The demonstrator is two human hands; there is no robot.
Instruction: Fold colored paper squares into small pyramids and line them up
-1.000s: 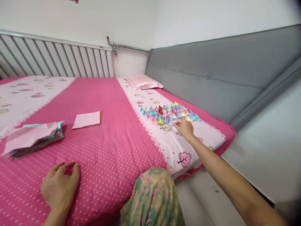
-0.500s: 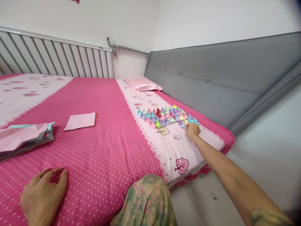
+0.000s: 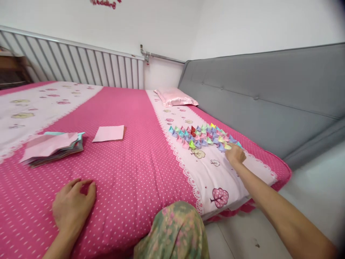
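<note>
A cluster of several small folded paper pieces [image 3: 201, 136] in many colours lies on the white strip of the bedsheet. My right hand [image 3: 236, 154] reaches to the cluster's near right end, fingers curled and touching the pieces there; whether it holds one is hidden. My left hand [image 3: 72, 205] rests palm down on the pink dotted sheet near the bed's front edge, fingers loosely spread, holding nothing. A stack of coloured paper sheets [image 3: 52, 147] lies to the left, and a single pink sheet [image 3: 110, 133] lies beyond it.
The pink bed [image 3: 134, 169] fills the view. A grey padded headboard [image 3: 256, 104] runs along the right, a metal slatted rail [image 3: 72, 66] along the back. A pink pillow [image 3: 175, 97] lies at the far corner. My knee in floral cloth [image 3: 172, 230] is at the bottom.
My right hand slid rightward along the near edge of the paper cluster to its right end. My left hand stayed on the sheet. The view shifted.
</note>
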